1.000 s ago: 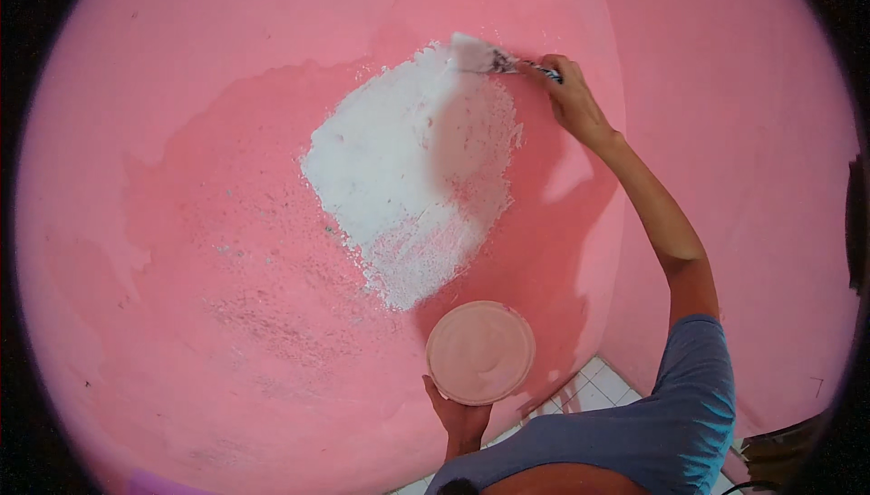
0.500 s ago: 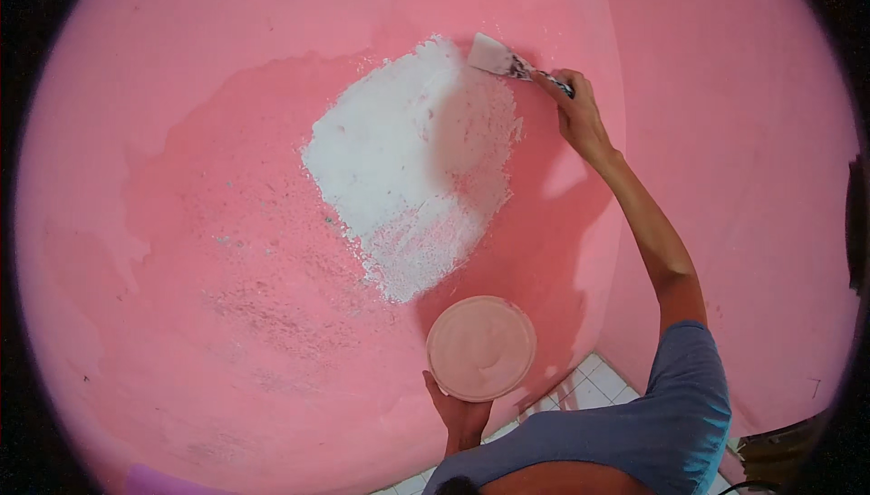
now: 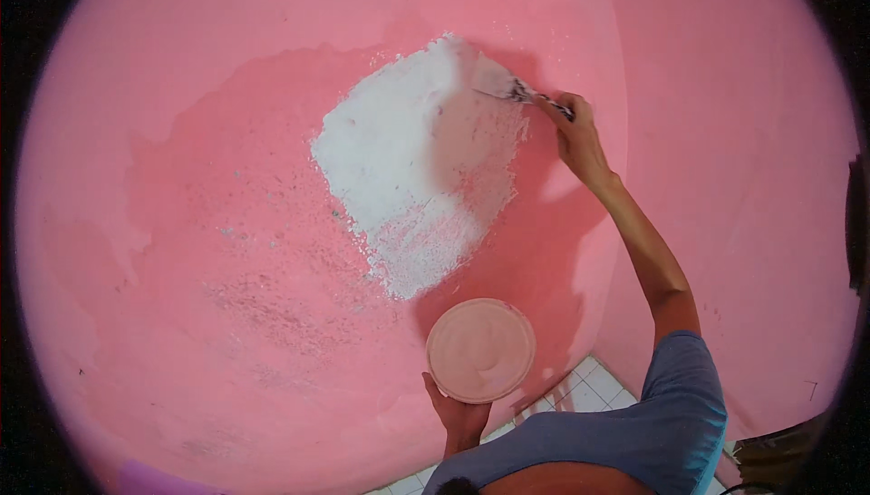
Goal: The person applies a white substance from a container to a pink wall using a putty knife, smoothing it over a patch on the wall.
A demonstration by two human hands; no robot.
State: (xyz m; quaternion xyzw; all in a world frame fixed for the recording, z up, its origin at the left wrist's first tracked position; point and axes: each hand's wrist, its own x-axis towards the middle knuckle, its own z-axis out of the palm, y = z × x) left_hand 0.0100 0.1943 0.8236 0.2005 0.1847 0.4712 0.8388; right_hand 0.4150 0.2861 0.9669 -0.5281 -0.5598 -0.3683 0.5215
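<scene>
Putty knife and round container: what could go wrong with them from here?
The round container has only the left hand at its lower edge, so it might tip toward the tiled floor. The putty knife, in the right hand, could leave ridges in the white patch.

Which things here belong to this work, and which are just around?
In use:
putty knife, in the right hand
round lid or shallow tub, in the left hand
white patch on the pink wall

Just around:
white floor tiles
dark object at lower right, kind unclear
</scene>
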